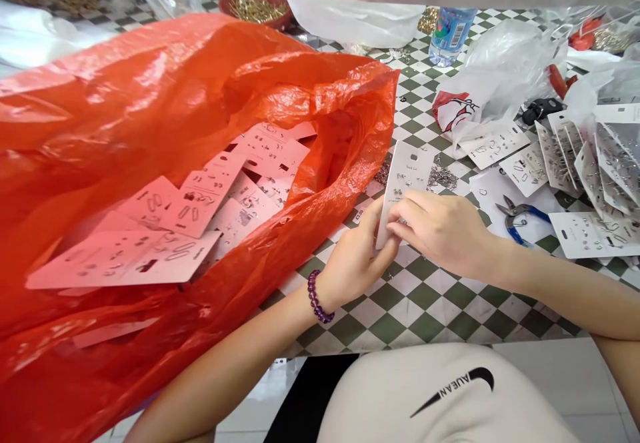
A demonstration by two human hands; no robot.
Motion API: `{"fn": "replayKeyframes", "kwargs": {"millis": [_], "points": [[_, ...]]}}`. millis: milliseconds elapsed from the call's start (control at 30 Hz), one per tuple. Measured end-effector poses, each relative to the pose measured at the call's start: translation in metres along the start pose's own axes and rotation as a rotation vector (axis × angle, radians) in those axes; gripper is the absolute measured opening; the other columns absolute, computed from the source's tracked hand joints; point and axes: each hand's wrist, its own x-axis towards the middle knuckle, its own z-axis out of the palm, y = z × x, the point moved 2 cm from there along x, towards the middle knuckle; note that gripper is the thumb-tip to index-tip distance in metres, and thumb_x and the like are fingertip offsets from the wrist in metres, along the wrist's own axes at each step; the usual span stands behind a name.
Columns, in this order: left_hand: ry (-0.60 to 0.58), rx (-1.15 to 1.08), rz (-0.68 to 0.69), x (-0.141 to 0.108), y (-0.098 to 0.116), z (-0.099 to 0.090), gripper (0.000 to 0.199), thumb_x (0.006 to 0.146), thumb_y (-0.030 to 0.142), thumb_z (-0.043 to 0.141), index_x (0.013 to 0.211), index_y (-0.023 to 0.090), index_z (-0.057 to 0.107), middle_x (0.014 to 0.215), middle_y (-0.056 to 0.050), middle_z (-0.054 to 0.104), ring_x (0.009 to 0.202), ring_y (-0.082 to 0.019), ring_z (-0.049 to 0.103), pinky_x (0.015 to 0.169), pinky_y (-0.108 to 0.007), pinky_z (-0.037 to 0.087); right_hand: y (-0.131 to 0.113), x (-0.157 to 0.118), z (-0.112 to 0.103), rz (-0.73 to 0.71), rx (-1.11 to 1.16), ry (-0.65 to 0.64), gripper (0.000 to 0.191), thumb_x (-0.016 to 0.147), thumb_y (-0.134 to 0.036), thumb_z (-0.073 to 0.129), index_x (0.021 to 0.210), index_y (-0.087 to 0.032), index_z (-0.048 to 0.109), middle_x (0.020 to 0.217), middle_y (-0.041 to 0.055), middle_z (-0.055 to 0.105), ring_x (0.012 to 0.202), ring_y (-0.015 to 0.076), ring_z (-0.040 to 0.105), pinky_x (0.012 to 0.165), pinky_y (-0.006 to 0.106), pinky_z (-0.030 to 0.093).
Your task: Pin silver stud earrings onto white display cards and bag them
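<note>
Green-and-white checkered table point(417, 296) carries a large, open orange-red plastic bag point(100, 150) at the left, holding many rectangular earring cards point(200, 203) tinted by the plastic. To the right lie more white earring cards point(590, 233), blue-handled pliers point(520, 220) and a small heap of silver findings point(443, 178). Beyond stand a clear plastic water bottle point(450, 33) and a reddish-brown bowl of brass-coloured pieces point(257, 6).

A tall white earring card point(403, 186) stands upright between both hands, just beside the bag's mouth and above the table. The left hand point(357, 253), a purple beaded bracelet point(316, 296) at its wrist, appears to pinch the card's lower part between thumb and fingers. The right hand point(440, 230) presses its curled fingers against the card's face. A pinch this low steadies the card while leaving its upper rows of silver pieces in view.
</note>
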Motion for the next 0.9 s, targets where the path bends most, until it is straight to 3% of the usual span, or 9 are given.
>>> {"fn": "replayKeyframes", "kwargs": {"millis": [200, 367, 500, 600, 767, 900], "points": [[-0.057, -0.494, -0.124, 0.005, 0.003, 0.0, 0.047, 0.086, 0.036, 0.056, 0.127, 0.023, 0.038, 0.098, -0.007, 0.062, 0.07, -0.016, 0.064, 0.055, -0.028, 0.058, 0.015, -0.003, -0.02, 0.144, 0.219, 0.25, 0.026, 0.094, -0.026, 0.042, 0.085, -0.017, 0.065, 0.073, 0.0036, 0.064, 0.06, 0.012, 0.053, 0.053, 0.025, 0.039], [-0.029, -0.65, -0.24, 0.007, 0.005, -0.002, 0.04, 0.088, 0.044, 0.052, 0.117, 0.019, 0.041, 0.096, -0.006, 0.063, 0.064, -0.012, 0.064, 0.049, -0.022, 0.056, 0.035, -0.02, -0.028, 0.216, 0.258, 0.394, 0.017, 0.088, -0.021, 0.05, 0.078, -0.019, 0.063, 0.065, 0.0006, 0.06, 0.053, 0.0114, 0.048, 0.048, 0.026, 0.037], [0.011, -0.716, -0.287, 0.009, 0.004, -0.004, 0.036, 0.087, 0.047, 0.053, 0.108, 0.019, 0.045, 0.081, -0.003, 0.064, 0.055, -0.011, 0.062, 0.043, -0.02, 0.053, 0.05, -0.033, -0.025, 0.288, 0.22, 0.399, 0.015, 0.086, -0.018, 0.053, 0.075, -0.02, 0.062, 0.063, -0.0005, 0.059, 0.05, 0.0107, 0.045, 0.048, 0.026, 0.036], [0.066, -0.749, -0.301, 0.012, 0.002, -0.008, 0.037, 0.085, 0.046, 0.057, 0.108, 0.02, 0.047, 0.082, -0.003, 0.067, 0.055, -0.012, 0.063, 0.042, -0.019, 0.053, 0.063, -0.038, -0.018, 0.337, 0.208, 0.336, 0.014, 0.086, -0.018, 0.054, 0.074, -0.02, 0.062, 0.065, -0.0002, 0.06, 0.053, 0.0112, 0.048, 0.052, 0.026, 0.038], [0.18, -0.822, -0.338, 0.017, -0.001, -0.018, 0.033, 0.082, 0.038, 0.064, 0.107, 0.021, 0.051, 0.102, -0.004, 0.067, 0.073, -0.014, 0.068, 0.051, -0.022, 0.059, 0.081, -0.035, 0.004, 0.413, 0.127, 0.07, 0.013, 0.086, -0.021, 0.055, 0.082, -0.02, 0.067, 0.078, 0.0016, 0.066, 0.063, 0.0139, 0.056, 0.056, 0.028, 0.04], [0.164, -0.938, -0.364, 0.02, -0.004, -0.02, 0.03, 0.081, 0.035, 0.065, 0.105, 0.022, 0.054, 0.1, -0.002, 0.066, 0.072, -0.012, 0.066, 0.05, -0.021, 0.059, 0.083, -0.03, 0.016, 0.39, 0.028, -0.068, 0.017, 0.088, -0.024, 0.053, 0.087, -0.02, 0.069, 0.083, 0.0018, 0.067, 0.068, 0.015, 0.059, 0.054, 0.027, 0.038]]}}
